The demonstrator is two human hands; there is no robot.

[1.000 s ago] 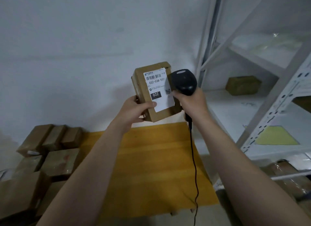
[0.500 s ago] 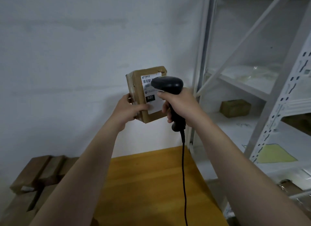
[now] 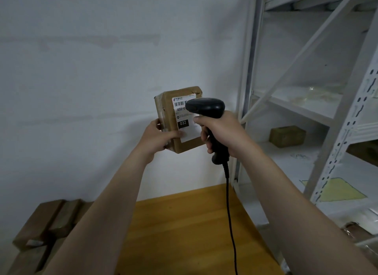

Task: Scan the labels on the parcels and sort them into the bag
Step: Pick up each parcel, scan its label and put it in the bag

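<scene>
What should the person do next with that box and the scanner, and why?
Probably aim the scanner at the barcode and squeeze its trigger. The left hand holds the parcel upright with its label facing the person, the right hand grips the scanner close to it, and no scan light shows on the label yet.

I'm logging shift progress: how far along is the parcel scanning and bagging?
Done: nothing shows as bagged; no bag is in view. In hand: the left hand holds a brown cardboard parcel, the right hand grips a black corded scanner held in front of its white label. Left: bagging this one, plus the brown parcels stacked at lower left.
</scene>
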